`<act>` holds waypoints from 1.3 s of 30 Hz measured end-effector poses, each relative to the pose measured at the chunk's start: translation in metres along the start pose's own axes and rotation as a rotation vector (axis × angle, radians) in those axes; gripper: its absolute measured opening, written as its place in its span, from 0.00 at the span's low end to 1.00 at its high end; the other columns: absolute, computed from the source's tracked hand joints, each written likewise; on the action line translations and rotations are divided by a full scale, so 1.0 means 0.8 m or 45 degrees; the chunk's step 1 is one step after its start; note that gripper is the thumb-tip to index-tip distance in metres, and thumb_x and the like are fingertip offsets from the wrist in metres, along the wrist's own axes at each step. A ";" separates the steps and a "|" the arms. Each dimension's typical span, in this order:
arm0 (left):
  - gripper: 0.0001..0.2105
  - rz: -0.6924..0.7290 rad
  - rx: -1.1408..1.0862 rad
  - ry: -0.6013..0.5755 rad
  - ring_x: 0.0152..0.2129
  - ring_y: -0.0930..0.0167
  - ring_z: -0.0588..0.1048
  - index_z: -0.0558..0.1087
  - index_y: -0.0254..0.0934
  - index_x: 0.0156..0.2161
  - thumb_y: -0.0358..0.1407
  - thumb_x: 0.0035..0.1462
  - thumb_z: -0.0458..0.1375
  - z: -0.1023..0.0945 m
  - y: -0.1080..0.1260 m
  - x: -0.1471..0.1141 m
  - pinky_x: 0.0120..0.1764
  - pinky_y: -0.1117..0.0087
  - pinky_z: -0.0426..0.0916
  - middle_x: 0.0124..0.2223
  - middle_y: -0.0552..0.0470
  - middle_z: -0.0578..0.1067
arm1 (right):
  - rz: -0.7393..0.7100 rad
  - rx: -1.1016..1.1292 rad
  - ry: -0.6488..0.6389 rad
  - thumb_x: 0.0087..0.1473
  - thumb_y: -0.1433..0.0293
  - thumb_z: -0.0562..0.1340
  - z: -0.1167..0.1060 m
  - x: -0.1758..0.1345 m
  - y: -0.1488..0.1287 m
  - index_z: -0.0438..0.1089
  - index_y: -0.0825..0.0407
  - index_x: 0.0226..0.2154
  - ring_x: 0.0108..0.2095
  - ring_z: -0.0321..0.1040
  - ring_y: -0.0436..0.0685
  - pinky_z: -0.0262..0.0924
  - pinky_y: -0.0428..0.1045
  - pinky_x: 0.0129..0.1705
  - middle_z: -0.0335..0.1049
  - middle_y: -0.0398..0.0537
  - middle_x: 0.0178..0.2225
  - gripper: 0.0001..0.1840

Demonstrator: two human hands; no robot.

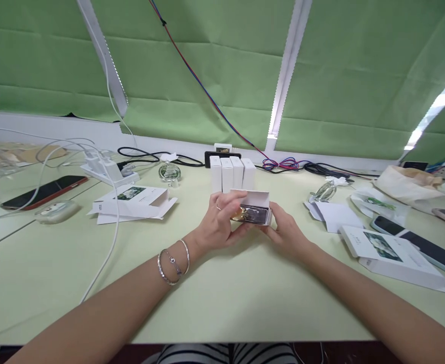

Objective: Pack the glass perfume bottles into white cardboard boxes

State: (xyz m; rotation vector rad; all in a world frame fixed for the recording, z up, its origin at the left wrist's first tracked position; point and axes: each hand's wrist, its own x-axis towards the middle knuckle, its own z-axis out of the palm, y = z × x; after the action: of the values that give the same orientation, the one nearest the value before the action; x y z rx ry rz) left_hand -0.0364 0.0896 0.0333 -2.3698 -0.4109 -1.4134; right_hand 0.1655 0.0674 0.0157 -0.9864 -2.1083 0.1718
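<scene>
A: Where is the small white box (261, 197)?

B: In the person's two hands, above the near middle of the pale table (222, 298); its flap stands up at the back, and the open side shows dark contents (258, 216) with a gold-coloured piece (238, 215) at the left end

A: And the fingers?

B: The left hand (219, 221), ringed and braceleted, is closed around the box's left end; its fingers are curled over the gold-coloured piece, its thumb side lies low along the front; whether the fingertips pinch that piece, one cannot tell; the right hand (285, 228) has the right end, thumb at the front and fingers bent close around the corner, with only the box's width between them

A: What stands about the hands?

B: Four slim white boxes (227, 176) upright in a row just behind, a black device (207, 160) behind those; a clear bottle (169, 173) off to the left and another bottle (324, 191) tilted to the right

A: And farther out?

B: White cartons on both sides, the left carton (152, 196) and the right carton (415, 258) each bearing a dark green picture; a red-edged phone (44, 192) lies far left
</scene>
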 end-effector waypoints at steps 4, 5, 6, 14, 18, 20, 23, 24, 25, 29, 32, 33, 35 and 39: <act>0.23 -0.019 0.095 -0.110 0.38 0.68 0.69 0.48 0.50 0.55 0.34 0.58 0.50 -0.004 0.005 0.004 0.41 0.63 0.58 0.43 0.50 0.69 | 0.061 0.112 -0.011 0.53 0.69 0.57 0.000 -0.002 -0.002 0.57 0.48 0.48 0.40 0.68 0.60 0.65 0.56 0.40 0.69 0.52 0.42 0.18; 0.19 -0.031 0.113 -0.117 0.38 0.67 0.69 0.52 0.48 0.53 0.35 0.58 0.50 -0.004 0.005 0.004 0.41 0.63 0.58 0.42 0.50 0.69 | 0.078 0.145 -0.014 0.53 0.68 0.58 0.000 -0.002 -0.004 0.57 0.48 0.46 0.40 0.69 0.60 0.65 0.55 0.39 0.69 0.51 0.42 0.17; 0.16 -0.035 0.136 -0.119 0.39 0.66 0.68 0.55 0.46 0.51 0.36 0.58 0.50 -0.005 0.004 0.004 0.41 0.63 0.59 0.42 0.49 0.68 | 0.097 0.178 -0.017 0.53 0.67 0.58 0.001 -0.002 -0.005 0.57 0.48 0.46 0.39 0.69 0.60 0.65 0.55 0.39 0.69 0.51 0.41 0.17; 0.17 -0.094 0.188 -0.178 0.42 0.65 0.68 0.58 0.40 0.51 0.33 0.57 0.52 -0.001 -0.001 -0.002 0.44 0.63 0.59 0.44 0.45 0.69 | 0.197 0.317 -0.007 0.54 0.63 0.58 0.006 -0.001 -0.009 0.58 0.50 0.46 0.40 0.70 0.60 0.66 0.56 0.40 0.70 0.51 0.43 0.17; 0.19 -0.091 0.198 -0.136 0.40 0.66 0.69 0.54 0.40 0.52 0.33 0.56 0.52 0.002 -0.001 -0.003 0.43 0.63 0.58 0.43 0.46 0.69 | 0.189 0.338 -0.014 0.54 0.62 0.58 0.005 -0.001 -0.007 0.59 0.50 0.46 0.40 0.70 0.59 0.66 0.55 0.41 0.71 0.51 0.43 0.18; 0.20 -0.070 0.176 -0.117 0.38 0.67 0.70 0.53 0.41 0.52 0.32 0.56 0.52 0.002 -0.001 -0.003 0.44 0.63 0.58 0.42 0.47 0.70 | 0.182 0.358 -0.016 0.54 0.62 0.58 0.004 0.000 -0.005 0.58 0.49 0.47 0.41 0.70 0.59 0.66 0.55 0.41 0.71 0.51 0.43 0.19; 0.21 -0.088 0.123 -0.128 0.38 0.68 0.71 0.52 0.42 0.53 0.29 0.55 0.52 0.002 0.000 -0.004 0.48 0.60 0.57 0.41 0.49 0.71 | 0.180 0.383 -0.031 0.54 0.62 0.58 0.005 0.000 -0.003 0.58 0.49 0.48 0.41 0.69 0.59 0.66 0.56 0.42 0.70 0.51 0.44 0.19; 0.21 -0.109 0.109 -0.138 0.38 0.68 0.72 0.52 0.42 0.53 0.29 0.55 0.52 0.002 0.001 -0.005 0.49 0.59 0.55 0.41 0.50 0.72 | 0.183 0.395 -0.038 0.54 0.62 0.58 0.006 0.000 -0.003 0.58 0.49 0.48 0.42 0.69 0.59 0.66 0.56 0.43 0.69 0.51 0.44 0.19; 0.22 -0.131 0.096 -0.151 0.39 0.68 0.72 0.53 0.42 0.53 0.28 0.55 0.52 0.002 0.002 -0.005 0.51 0.58 0.54 0.42 0.50 0.72 | 0.189 0.412 -0.040 0.54 0.62 0.58 0.006 0.000 -0.002 0.57 0.50 0.48 0.42 0.69 0.59 0.66 0.56 0.43 0.69 0.52 0.45 0.20; 0.22 -0.151 0.042 -0.220 0.44 0.66 0.70 0.54 0.42 0.53 0.29 0.55 0.53 0.004 0.011 -0.002 0.52 0.57 0.51 0.44 0.50 0.74 | 0.234 0.496 0.009 0.55 0.63 0.58 0.009 0.001 -0.002 0.56 0.51 0.49 0.46 0.65 0.59 0.66 0.57 0.44 0.64 0.55 0.48 0.21; 0.22 -0.166 0.049 -0.261 0.47 0.65 0.68 0.54 0.41 0.54 0.31 0.55 0.54 0.007 0.015 0.001 0.53 0.57 0.50 0.47 0.49 0.74 | 0.288 0.556 0.005 0.55 0.63 0.57 0.010 0.002 -0.002 0.55 0.51 0.50 0.48 0.64 0.59 0.65 0.57 0.45 0.61 0.56 0.50 0.21; 0.22 -0.177 0.063 -0.267 0.48 0.65 0.67 0.54 0.41 0.54 0.31 0.55 0.54 0.008 0.016 0.001 0.53 0.57 0.50 0.48 0.48 0.73 | 0.299 0.579 -0.010 0.55 0.62 0.57 0.011 0.003 -0.001 0.54 0.51 0.50 0.48 0.64 0.59 0.65 0.57 0.46 0.61 0.56 0.50 0.22; 0.24 -0.174 0.098 -0.262 0.50 0.64 0.65 0.53 0.40 0.55 0.30 0.54 0.54 0.010 0.015 0.000 0.55 0.56 0.48 0.48 0.48 0.73 | 0.298 0.633 -0.021 0.55 0.62 0.57 0.012 0.003 0.000 0.53 0.50 0.51 0.48 0.64 0.58 0.64 0.57 0.47 0.60 0.55 0.51 0.23; 0.26 -0.131 0.180 -0.221 0.54 0.62 0.59 0.51 0.41 0.55 0.28 0.52 0.54 0.013 0.010 -0.005 0.57 0.54 0.46 0.52 0.45 0.69 | 0.291 0.656 0.141 0.54 0.63 0.59 0.020 0.001 0.002 0.41 0.47 0.55 0.48 0.63 0.57 0.62 0.57 0.48 0.55 0.55 0.53 0.33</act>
State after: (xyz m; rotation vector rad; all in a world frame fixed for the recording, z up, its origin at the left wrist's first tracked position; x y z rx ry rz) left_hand -0.0269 0.0869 0.0238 -2.3928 -0.6649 -1.1818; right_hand 0.1547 0.0721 0.0050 -0.8900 -1.7173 0.7189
